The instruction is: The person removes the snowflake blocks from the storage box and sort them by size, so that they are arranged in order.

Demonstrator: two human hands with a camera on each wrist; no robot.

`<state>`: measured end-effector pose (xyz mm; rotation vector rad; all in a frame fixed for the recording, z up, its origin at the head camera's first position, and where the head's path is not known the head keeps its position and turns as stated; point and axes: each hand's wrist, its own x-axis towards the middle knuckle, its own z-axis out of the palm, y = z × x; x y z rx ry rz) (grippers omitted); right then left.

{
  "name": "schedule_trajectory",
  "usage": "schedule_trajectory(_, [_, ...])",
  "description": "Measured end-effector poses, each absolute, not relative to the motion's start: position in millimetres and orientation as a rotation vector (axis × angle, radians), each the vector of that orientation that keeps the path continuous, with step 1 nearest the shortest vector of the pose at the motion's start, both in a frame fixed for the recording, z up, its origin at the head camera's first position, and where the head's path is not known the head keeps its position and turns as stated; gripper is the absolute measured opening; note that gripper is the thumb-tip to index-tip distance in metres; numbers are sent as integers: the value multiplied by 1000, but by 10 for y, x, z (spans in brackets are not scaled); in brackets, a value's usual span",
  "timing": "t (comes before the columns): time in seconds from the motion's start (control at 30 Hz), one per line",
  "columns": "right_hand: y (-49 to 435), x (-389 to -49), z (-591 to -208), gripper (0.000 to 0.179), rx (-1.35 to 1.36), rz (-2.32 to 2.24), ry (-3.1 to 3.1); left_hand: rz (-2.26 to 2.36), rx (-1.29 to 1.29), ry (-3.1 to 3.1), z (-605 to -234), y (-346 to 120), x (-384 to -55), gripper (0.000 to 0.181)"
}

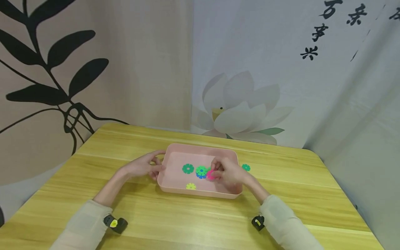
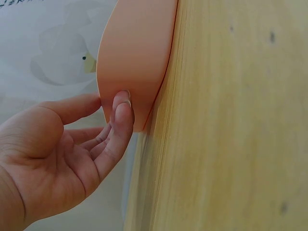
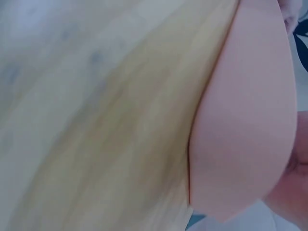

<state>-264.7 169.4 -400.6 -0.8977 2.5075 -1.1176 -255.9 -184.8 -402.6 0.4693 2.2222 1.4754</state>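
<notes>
A shallow pink tray [image 1: 175, 159] sits on the wooden table. At its left end, my left hand [image 1: 143, 166] holds the wall; in the left wrist view its thumb meets the rim and bent fingers [image 2: 120, 118] rest against the outer side. My right hand [image 1: 229, 172] reaches over the tray's right half and pinches a bright pink flower-shaped disc [image 1: 210, 175] between thumb and fingers. Next to that disc, a bright green disc [image 1: 201, 170] overlaps a blue one [image 1: 201, 176]. In the right wrist view, the tray wall [image 3: 240, 120] covers most of the hand.
Also in the tray are a dark green disc [image 1: 188, 168] and a yellow one [image 1: 191, 186] near the front wall. Another green disc [image 1: 246, 167] lies on the table [image 1: 281, 180] past the tray's right end. Printed curtains [image 1: 150, 69] hang behind the table.
</notes>
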Motion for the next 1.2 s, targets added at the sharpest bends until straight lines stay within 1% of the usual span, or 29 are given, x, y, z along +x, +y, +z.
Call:
schedule_trajectory(0.13, [1820, -2663, -3944, 10, -882, -1182, 2503, 1479, 471, 2217, -4021, -1855, -2551, 68])
schedule_trajectory(0.33, [2012, -2656, -3862, 13, -679, -1242, 2554, 1484, 474, 2213, -4009, -1873, -2537, 69])
schedule_trajectory(0.63, [2289, -2682, -3834, 18, -574, -1318, 2585, 1490, 495, 2200, -4027, -1895, -2543, 69])
schedule_trajectory(0.9, [2579, -2734, -3859, 22, -509, -1312, 2666, 1481, 481, 2209, -4029, -1894, -2541, 70])
schedule_trajectory(1.2, [2888, -2788, -3964, 17, -341, -1211, 2746, 1477, 473, 2212, -4034, -1900, -2545, 70])
